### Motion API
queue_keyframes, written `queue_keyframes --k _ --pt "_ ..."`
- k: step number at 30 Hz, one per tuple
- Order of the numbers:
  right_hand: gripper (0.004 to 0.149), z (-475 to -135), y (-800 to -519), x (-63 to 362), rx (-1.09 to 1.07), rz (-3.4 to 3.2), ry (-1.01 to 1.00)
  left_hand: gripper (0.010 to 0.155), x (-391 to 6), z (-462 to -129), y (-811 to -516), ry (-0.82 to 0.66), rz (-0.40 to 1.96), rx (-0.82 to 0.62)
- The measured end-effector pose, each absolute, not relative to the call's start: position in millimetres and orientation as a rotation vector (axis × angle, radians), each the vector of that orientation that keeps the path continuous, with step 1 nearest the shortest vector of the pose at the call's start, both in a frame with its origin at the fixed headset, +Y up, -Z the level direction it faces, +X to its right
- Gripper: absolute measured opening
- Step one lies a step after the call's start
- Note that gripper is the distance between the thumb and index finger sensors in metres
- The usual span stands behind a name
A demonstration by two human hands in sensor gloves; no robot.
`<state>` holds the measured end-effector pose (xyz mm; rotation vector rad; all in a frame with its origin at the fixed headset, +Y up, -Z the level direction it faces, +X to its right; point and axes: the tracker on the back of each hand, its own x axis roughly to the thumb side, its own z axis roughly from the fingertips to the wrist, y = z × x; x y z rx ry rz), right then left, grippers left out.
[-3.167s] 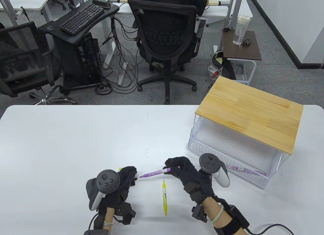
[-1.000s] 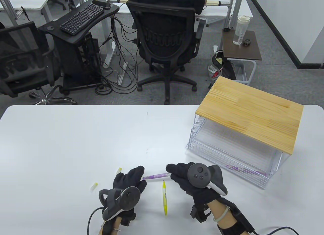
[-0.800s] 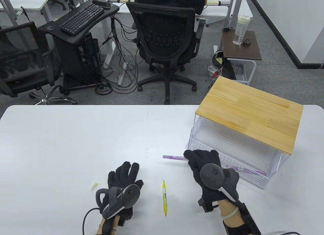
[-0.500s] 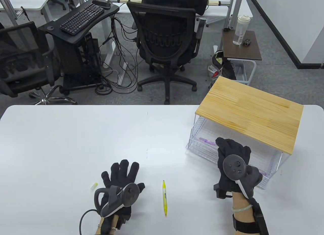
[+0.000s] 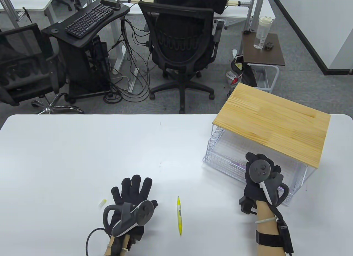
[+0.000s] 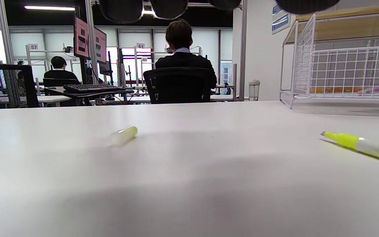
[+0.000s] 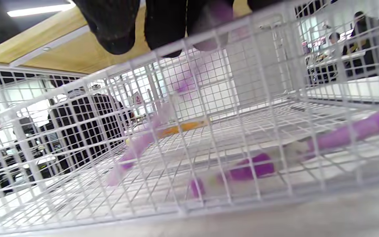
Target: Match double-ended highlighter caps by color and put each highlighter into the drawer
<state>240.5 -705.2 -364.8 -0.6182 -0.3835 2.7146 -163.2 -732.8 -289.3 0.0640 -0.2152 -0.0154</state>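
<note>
My left hand [image 5: 134, 185] lies flat on the table with fingers spread, holding nothing. A yellow highlighter [image 5: 179, 216] [image 6: 364, 146] lies to its right, one tip bare. One pale yellow cap [image 5: 102, 203] sits left of that hand. Another cap [image 6: 123, 135] lies under its fingers, hidden in the table view. My right hand [image 5: 256, 158] hangs over the open wire drawer [image 5: 220, 162], fingers [image 7: 113, 29] pointing down. A blurred purple highlighter [image 7: 137, 148] is tilted inside the drawer below them. A second purple highlighter [image 7: 275, 158] lies on the drawer floor.
The drawer sits under a wooden top [image 5: 273, 123] at the table's right. An orange pen [image 7: 179, 128] lies deeper in the drawer. An office chair [image 5: 179, 46] and a person at a desk are beyond the table's far edge.
My right hand carried the purple highlighter from the table's middle to the drawer and let it go there. My left hand released it and settled flat on the table.
</note>
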Motion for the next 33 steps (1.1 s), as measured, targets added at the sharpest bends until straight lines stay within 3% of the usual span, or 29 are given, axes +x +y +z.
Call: queue_keyframes --k 4,9,16,21,33 --pt "0.043 -357.5 -694.7 227.6 -0.561 2.708 -0.447 0.076 -162.3 -289.6 -733.6 -0.209 -0.036 0.06" --pt "0.041 -348.7 -692.4 176.1 -0.255 2.806 -0.356 0.076 -163.5 -290.8 -734.2 -0.197 -0.037 0.049" --pt "0.051 -348.1 -736.6 94.7 0.015 2.991 0.143 0.075 -168.4 -290.0 -730.3 -0.169 -0.13 0.094" --pt "0.059 -342.3 -743.7 54.6 0.159 2.999 0.434 0.075 -187.5 -294.2 -729.7 -0.121 -0.109 0.091" --pt "0.07 -356.2 -765.7 -12.7 -0.127 3.34 0.584 0.074 -208.4 -287.4 -718.3 -0.085 -0.032 0.136"
